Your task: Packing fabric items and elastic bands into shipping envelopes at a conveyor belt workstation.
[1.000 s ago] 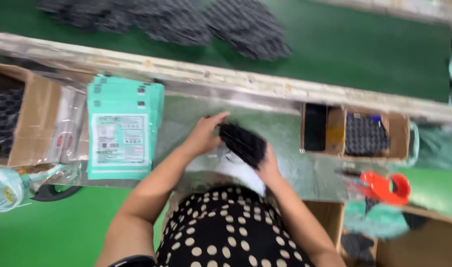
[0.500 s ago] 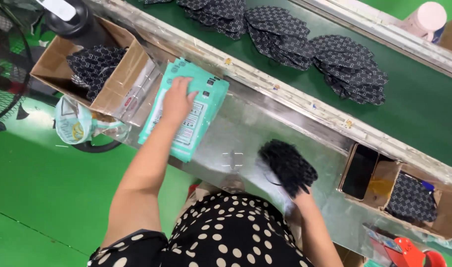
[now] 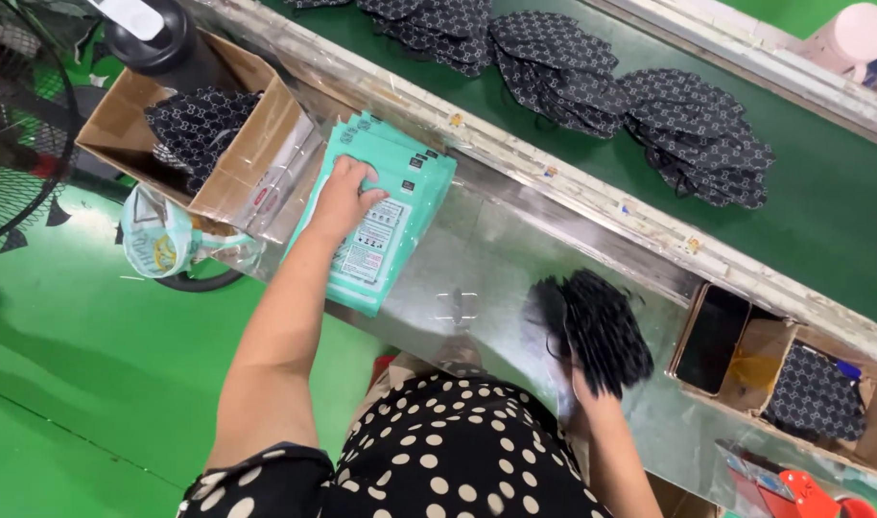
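From the head camera, the left hand (image 3: pixel 345 195) lies flat, fingers spread apart, on top of a fanned stack of flat teal plastic pouches with white printed labels (image 3: pixel 379 223). The stack sits at the left end of the shiny metal counter (image 3: pixel 477 264), hard against an open brown cardboard box holding dark patterned fabric masks (image 3: pixel 201 134). The pouches look light, thin and slick, likely to slide over one another; the top one would best be pinched at a free edge or corner rather than pressed from above. The left arm reaches out nearly straight, wrist level, palm down.

The right hand (image 3: pixel 584 391) is near the counter's front edge, its fingers clamped on a bundle of black patterned soft fabric masks (image 3: pixel 600 326) that stands up from the grip. The bundle seems soft, light and floppy, so a grasp around its lower end suits it. The right forearm rises steeply from below, elbow tucked close to the dotted dress.

Beyond the counter's far edge, more dark masks (image 3: pixel 630 96) lie in heaps on a green conveyor belt (image 3: pixel 841 211). At the right end sits a small cardboard tray (image 3: pixel 760 350).
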